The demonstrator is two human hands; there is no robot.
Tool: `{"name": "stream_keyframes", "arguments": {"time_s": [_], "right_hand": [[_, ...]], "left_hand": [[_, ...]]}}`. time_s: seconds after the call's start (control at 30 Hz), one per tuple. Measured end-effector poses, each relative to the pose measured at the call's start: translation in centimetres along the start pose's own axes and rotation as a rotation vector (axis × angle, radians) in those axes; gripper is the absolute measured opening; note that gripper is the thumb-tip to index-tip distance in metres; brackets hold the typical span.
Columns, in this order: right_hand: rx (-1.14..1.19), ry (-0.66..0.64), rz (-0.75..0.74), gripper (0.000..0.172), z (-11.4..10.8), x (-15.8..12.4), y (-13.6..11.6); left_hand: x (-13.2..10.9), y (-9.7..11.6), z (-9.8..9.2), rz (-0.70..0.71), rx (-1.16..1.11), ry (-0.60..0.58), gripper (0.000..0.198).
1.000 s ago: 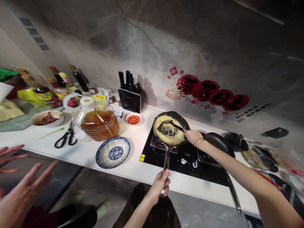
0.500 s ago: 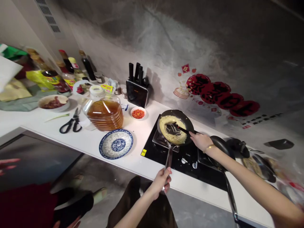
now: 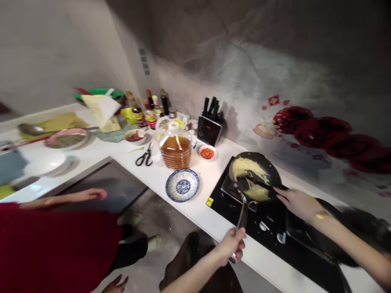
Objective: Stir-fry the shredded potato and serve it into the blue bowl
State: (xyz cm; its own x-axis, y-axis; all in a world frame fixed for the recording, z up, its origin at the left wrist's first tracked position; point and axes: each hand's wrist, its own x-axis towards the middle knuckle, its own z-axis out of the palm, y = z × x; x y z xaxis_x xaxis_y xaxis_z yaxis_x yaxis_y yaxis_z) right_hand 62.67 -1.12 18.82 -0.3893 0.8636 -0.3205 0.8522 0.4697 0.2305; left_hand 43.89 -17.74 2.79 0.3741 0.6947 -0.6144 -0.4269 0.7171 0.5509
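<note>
On the counter (image 3: 195,205) an empty blue-patterned plate (image 3: 182,185) waits. The left hand (image 3: 232,245) has its grip clamped on the frying pan (image 3: 255,179) handle; the right hand (image 3: 297,202) grips a spatula (image 3: 259,184) under shredded potato (image 3: 249,169), pale, seemingly part-cooked, unplated.
</note>
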Motion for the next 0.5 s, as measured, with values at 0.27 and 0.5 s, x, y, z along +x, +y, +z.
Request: {"name": "stream_keyframes", "arguments": {"time_s": [0.27, 0.5], "right_hand": [[-0.01, -0.192, 0.276, 0.039, -2.5, 0.6, -0.3], [-0.079, -0.11, 0.039, 0.041, -2.3, -2.2, -0.8]], "left_hand": [[0.3, 0.3, -1.0, 0.029, 0.011, -0.03, 0.055], [0.0, 0.3, -0.8, 0.009, 0.007, -0.016, 0.054]]}}
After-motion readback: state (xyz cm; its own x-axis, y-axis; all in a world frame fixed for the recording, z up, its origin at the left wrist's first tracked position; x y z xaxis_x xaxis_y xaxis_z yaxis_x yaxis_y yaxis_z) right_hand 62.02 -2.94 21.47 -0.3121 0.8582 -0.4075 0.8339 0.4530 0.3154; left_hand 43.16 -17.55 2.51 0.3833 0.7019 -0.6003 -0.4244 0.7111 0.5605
